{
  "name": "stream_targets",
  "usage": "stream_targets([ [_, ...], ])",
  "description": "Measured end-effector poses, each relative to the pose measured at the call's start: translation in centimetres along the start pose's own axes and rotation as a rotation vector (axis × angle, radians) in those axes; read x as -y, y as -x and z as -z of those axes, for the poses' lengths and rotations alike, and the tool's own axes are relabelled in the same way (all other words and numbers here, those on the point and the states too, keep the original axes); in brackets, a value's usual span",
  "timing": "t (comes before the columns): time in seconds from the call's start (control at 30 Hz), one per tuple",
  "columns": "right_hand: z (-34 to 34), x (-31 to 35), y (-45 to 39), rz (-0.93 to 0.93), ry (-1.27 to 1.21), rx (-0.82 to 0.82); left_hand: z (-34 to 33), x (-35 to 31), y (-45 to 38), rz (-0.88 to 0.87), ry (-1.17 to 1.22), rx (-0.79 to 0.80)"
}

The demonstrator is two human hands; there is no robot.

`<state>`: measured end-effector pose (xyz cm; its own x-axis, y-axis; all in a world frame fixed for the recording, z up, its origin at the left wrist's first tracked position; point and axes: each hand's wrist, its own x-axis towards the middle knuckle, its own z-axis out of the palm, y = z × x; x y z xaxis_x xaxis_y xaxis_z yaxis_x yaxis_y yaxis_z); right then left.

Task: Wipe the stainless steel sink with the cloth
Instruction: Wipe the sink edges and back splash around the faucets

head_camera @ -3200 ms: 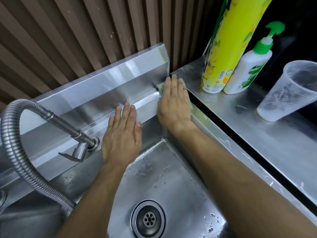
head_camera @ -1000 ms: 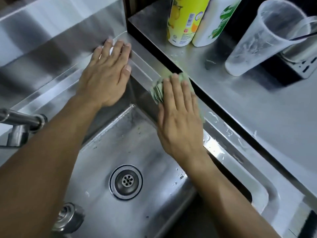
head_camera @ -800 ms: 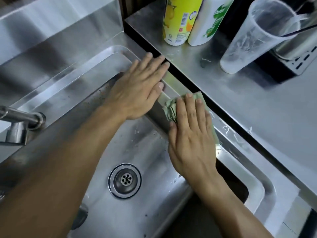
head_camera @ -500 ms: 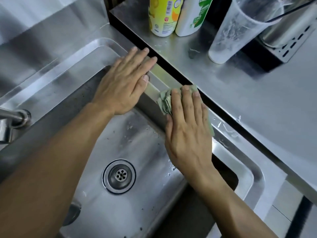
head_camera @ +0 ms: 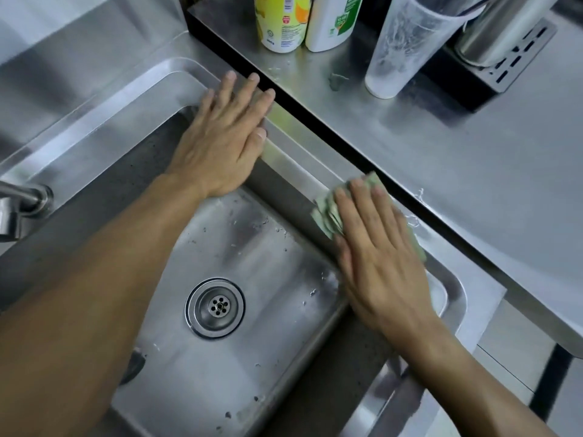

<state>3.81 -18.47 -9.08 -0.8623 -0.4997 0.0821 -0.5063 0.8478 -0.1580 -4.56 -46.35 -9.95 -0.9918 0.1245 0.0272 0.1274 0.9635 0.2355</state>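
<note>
The stainless steel sink (head_camera: 132, 99) fills the lower left, with a round drain (head_camera: 215, 307) in its wet basin. My right hand (head_camera: 375, 257) lies flat on a crumpled pale green cloth (head_camera: 328, 212), pressing it onto the sink's right rim. Only the cloth's front and right edges stick out from under the fingers. My left hand (head_camera: 224, 143) rests flat with fingers spread on the same rim, near the back right corner, holding nothing.
A steel counter (head_camera: 457, 159) borders the sink on the right, across a dark gap. On it stand a yellow bottle (head_camera: 279, 22), a white bottle (head_camera: 332, 22), a cloudy plastic cup (head_camera: 400, 48) and a black rack (head_camera: 504, 58). The faucet base (head_camera: 22, 205) is at the left edge.
My right hand has slid the cloth along the right rim towards me, away from the back corner. My left hand moved from the back ledge to the right rim's far corner.
</note>
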Motion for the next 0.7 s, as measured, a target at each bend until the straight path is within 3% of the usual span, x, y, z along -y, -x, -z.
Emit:
stream_targets([
  [0.13,0.3,-1.3,0.1,0.044,0.038,0.029,-1.6,-5.1,2.0,-0.16,0.004,-0.012],
  [0.3,-0.4,-0.5,-3.8,0.039,0.045,-0.002,-2.1,-5.1,2.2,-0.144,0.027,-0.058],
  [0.5,1.0,-3.1,3.2,0.017,0.064,0.06,-1.8,-6.9,2.1,-0.109,-0.012,-0.036],
  [0.7,0.6,-2.9,-1.4,0.116,0.064,0.01,-2.7,-7.9,1.7,-0.205,-0.008,-0.074],
])
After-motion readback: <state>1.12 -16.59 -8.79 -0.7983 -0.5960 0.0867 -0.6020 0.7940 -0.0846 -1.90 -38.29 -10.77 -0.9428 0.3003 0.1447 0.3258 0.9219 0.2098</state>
